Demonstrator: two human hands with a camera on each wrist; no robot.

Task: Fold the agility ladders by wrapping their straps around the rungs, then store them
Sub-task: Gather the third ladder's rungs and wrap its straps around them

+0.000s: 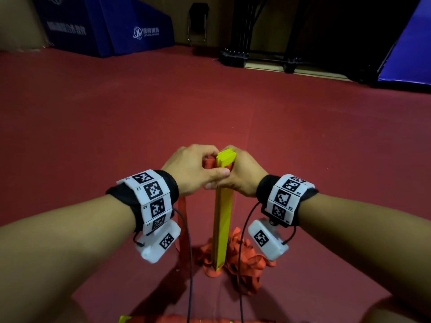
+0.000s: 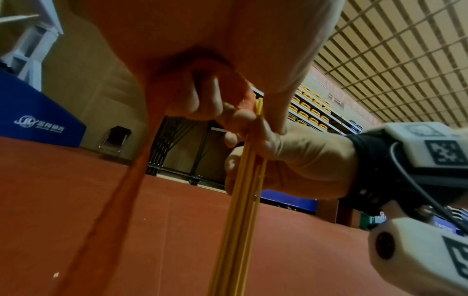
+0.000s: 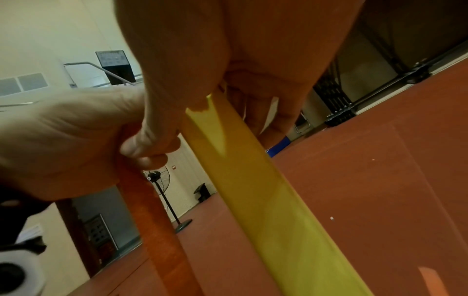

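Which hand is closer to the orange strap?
Left. The left hand pinches the orange strap beside the yellow rungs; the right hand grips the rungs on the strap's far side.

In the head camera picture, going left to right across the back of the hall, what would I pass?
Blue padded block with white logo → folding chair → black wheeled rack → blue mat at the right edge.
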